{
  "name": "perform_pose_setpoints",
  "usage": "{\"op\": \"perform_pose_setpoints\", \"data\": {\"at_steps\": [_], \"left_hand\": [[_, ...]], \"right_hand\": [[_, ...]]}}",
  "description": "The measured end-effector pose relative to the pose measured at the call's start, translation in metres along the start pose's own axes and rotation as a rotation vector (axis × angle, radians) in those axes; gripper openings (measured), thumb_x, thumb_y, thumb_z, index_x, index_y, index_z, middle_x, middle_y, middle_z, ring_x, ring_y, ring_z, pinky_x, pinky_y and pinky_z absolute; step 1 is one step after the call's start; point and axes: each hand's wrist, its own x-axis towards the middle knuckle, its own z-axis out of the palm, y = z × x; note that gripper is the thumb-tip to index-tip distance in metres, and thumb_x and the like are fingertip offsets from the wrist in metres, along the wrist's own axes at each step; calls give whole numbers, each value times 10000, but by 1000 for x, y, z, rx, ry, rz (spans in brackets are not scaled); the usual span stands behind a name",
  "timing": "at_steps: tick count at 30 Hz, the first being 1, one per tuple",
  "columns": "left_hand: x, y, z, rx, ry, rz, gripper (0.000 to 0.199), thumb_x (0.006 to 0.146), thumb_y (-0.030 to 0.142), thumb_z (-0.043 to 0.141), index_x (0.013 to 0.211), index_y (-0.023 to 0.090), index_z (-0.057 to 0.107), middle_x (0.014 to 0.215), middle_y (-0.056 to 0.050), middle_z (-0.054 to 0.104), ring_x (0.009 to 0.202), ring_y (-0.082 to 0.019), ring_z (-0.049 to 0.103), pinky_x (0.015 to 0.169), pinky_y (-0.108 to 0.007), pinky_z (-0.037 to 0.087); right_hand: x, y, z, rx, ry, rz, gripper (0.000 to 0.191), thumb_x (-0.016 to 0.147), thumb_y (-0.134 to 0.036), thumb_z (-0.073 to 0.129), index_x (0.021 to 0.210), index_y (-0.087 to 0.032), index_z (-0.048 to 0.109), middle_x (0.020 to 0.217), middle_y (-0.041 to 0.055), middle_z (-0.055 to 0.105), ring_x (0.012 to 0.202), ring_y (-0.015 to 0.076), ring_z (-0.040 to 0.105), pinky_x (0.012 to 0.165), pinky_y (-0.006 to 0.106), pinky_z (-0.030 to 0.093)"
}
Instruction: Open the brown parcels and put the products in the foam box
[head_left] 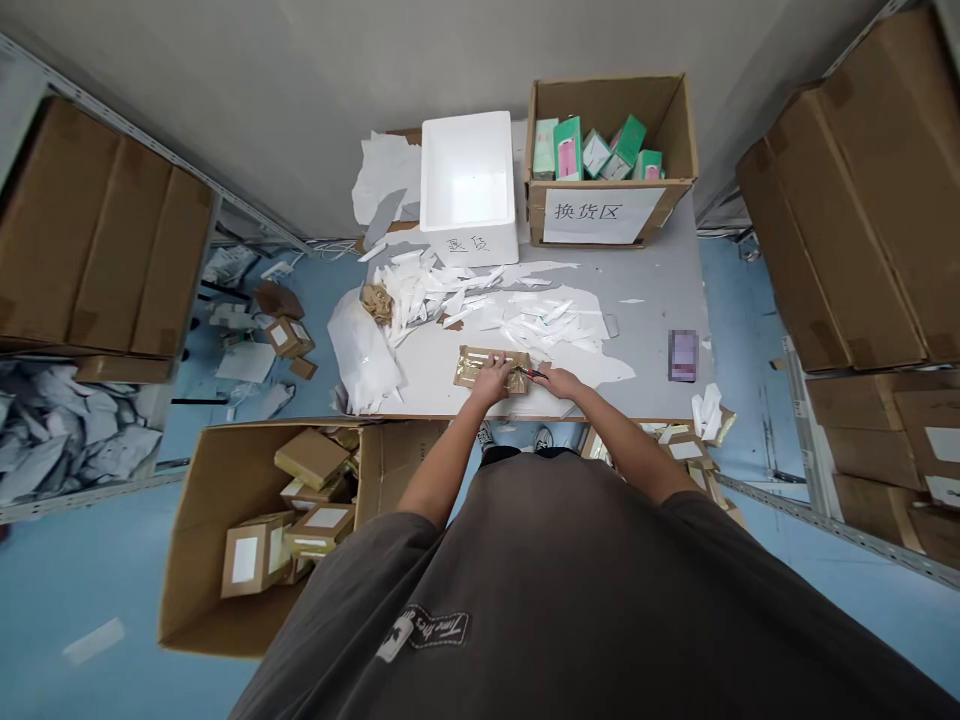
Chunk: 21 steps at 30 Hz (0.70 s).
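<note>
Across the middle stretches a grey table (652,300), its top partly covered by torn white sheeting. Below its near left edge, a large open carton (202,540) holds smaller brown boxes (311,457), several with pale labels; nothing on those labels is readable. Tall cartons (112,240) fill the shelf at left, and more (862,200) stand on the shelf at right.

At the table's far side, an open cardboard box (660,215) contains green-and-white packs (568,150), and its white sign (600,215) reads 换货区. Just left of it sits a white foam box (469,190), empty, handwritten 退货. White paper strips (420,290) heap in front of the foam box and crowd the space beyond the package, with a translucent plastic bag (365,350) at their left. A dark shirt carries a patch beginning "Time", the rest unclear.

Near the table's front edge lies a flat brown package (470,366) wrapped in shiny tape. The left hand (491,380) rests on its top, fingers slightly apart. The right hand (559,381) has its fingers closed around a small red-and-black tool (534,373), whose tip meets the package's right part. Well to the right lies a blurred purple item (683,356). Crumpled brown paper (376,303) sits among the strips.
</note>
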Motion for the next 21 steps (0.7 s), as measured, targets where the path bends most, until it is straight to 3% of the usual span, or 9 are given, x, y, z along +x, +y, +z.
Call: {"op": "perform_pose_setpoints", "data": {"at_steps": [4, 8, 13, 17, 21], "left_hand": [[3, 5, -4, 39, -39, -4, 818, 695, 176, 969, 1445, 224, 646, 1800, -175, 338, 1667, -468, 291, 1260, -557, 471], [2, 5, -7, 42, -59, 7, 692, 716, 171, 933, 1370, 211, 709, 1818, -164, 303, 1664, -483, 290, 1263, -574, 468], [1, 1, -7, 65, -78, 24, 615, 714, 155, 922, 1304, 205, 753, 1820, -151, 307, 1663, -489, 291, 1251, -565, 484], [1, -4, -6, 54, -90, 47, 571, 726, 164, 908, 1279, 208, 774, 1830, -133, 288, 1663, -484, 294, 1241, -552, 496], [0, -9, -3, 69, -97, 85, 599, 698, 157, 925, 1278, 217, 785, 1824, -128, 307, 1656, -492, 303, 1248, -566, 486]], "right_hand": [[-2, -4, -16, -114, -44, 2, 442, 1145, -521, 465, 1416, -251, 686, 1346, 147, 771, 1195, 340, 733, 925, 376, 537], [-5, -15, -20, -143, -2, -15, 405, 1143, -479, 490, 1414, -252, 686, 1410, 149, 744, 1245, 331, 721, 935, 361, 534], [-5, -19, -23, -83, -115, -11, 391, 1142, -481, 513, 1361, -225, 712, 1207, 131, 810, 978, 279, 786, 829, 318, 536], [-4, -22, -20, -76, -35, -23, 360, 1139, -452, 529, 1305, -214, 744, 1309, 145, 781, 1110, 294, 761, 855, 307, 527], [-5, -25, -9, -7, -95, -32, 355, 1121, -469, 566, 1243, -208, 774, 1222, 137, 807, 1052, 285, 766, 856, 300, 525]]}}
